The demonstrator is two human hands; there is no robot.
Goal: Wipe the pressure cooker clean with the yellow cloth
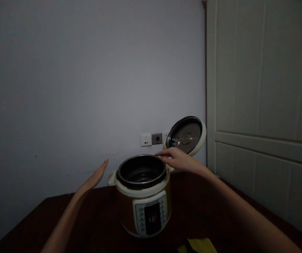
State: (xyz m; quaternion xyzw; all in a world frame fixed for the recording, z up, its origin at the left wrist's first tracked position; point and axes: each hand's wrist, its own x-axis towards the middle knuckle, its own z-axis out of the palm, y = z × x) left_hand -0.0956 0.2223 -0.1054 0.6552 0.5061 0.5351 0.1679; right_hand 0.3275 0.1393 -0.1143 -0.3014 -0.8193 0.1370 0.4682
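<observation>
An electric pressure cooker [126, 211] stands upright with its control panel facing me. Its lid [186, 137] is raised and tilted back on the right. A dark inner pot [142, 170] sits inside the cooker, with no contents that I can make out. My left hand [95, 178] hovers left of the cooker, apart from it, with fingers stretched out and nothing held. At the pot's right rim is my right hand [175, 160], its fingers extended and thumb apart; whether the fingertips touch the rim is hard to tell.
The cooker rests on a dark reddish table [98, 218] against a pale wall [92, 77]. Wall sockets [146, 140] are behind the cooker. A white panelled door [258, 88] rises on the right. Something yellow [200, 245] lies at the near edge.
</observation>
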